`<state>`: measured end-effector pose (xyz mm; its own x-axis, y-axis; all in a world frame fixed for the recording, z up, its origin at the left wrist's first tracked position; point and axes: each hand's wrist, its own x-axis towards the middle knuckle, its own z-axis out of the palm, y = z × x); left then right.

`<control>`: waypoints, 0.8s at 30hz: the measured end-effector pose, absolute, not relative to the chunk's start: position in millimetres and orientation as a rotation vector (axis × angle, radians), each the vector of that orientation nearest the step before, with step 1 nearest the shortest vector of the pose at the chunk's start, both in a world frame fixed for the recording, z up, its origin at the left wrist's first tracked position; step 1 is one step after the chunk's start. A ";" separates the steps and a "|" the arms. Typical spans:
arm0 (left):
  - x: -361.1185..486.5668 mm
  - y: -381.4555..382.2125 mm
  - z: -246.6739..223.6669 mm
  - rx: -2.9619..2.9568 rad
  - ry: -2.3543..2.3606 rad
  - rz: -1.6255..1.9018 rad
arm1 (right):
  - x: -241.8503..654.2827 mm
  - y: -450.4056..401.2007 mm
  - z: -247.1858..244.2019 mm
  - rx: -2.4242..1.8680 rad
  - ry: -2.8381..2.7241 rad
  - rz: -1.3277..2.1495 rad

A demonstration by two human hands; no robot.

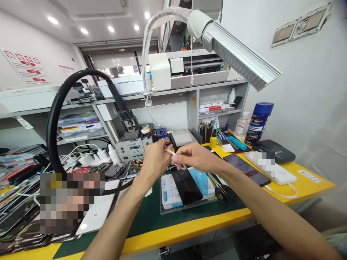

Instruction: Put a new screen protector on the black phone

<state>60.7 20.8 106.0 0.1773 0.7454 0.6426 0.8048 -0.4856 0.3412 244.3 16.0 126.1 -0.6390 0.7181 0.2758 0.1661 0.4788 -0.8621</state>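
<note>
Both of my hands meet above the middle of the bench, fingers closed around a small, slim white item (170, 151). My left hand (157, 159) pinches its upper left end, and my right hand (193, 157) grips the lower right part, where a white loop shows under the fingers. The item looks like a cable or its plug; its exact kind is too small to tell. Below the hands a glossy black phone (187, 187) lies tilted across white and blue packets (170, 191) on a grey tray. Black-handled scissors (222, 193) rest just right of the packets.
Right side: a lit phone (246, 169), a white power strip (271, 168), a black case (273, 151) and a blue spray can (258, 122). Left side: stacked phones (16, 216) and a black flexible hose (51, 119). A lamp (238, 50) hangs overhead.
</note>
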 end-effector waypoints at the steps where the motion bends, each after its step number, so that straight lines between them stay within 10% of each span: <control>1: 59.4 21.5 100.4 -2.375 -1.487 -1.234 | 246.0 22.8 125.5 -0.745 -2.071 1.158; 24: 54.8 23.5 47.9 -2.166 -2.047 -2.270 | 261.6 53.9 79.9 -0.508 -1.772 1.701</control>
